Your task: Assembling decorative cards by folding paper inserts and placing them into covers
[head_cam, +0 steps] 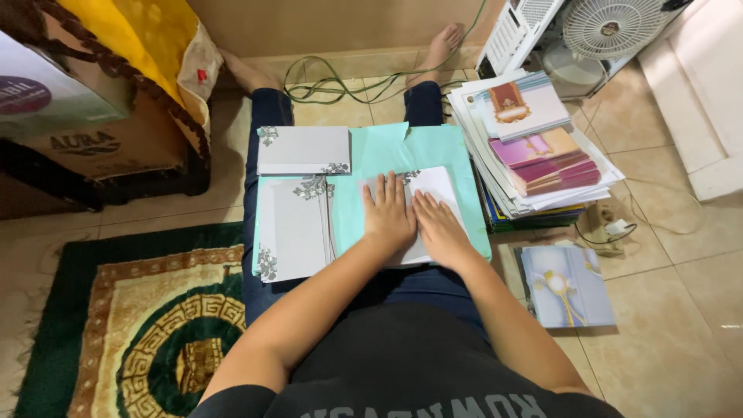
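Hands: left hand (389, 215) & right hand (437, 224) lie flat, fingers together, palms pressing a white card (433, 190); nothing pinched.
Card: on teal sheet (371, 155) across the lap, floral corner showing near fingertips.
Beside: two more white cards, upper (303, 149) & lower (294, 228), just left of hands.
Risk 1: teal sheet rests on legs only; a leg shift could slide cards off.
Risk 2: uneven palm pressure may skew the crease.
Risk 3: card stack (534, 155) at right leans; elbow bump could topple it.
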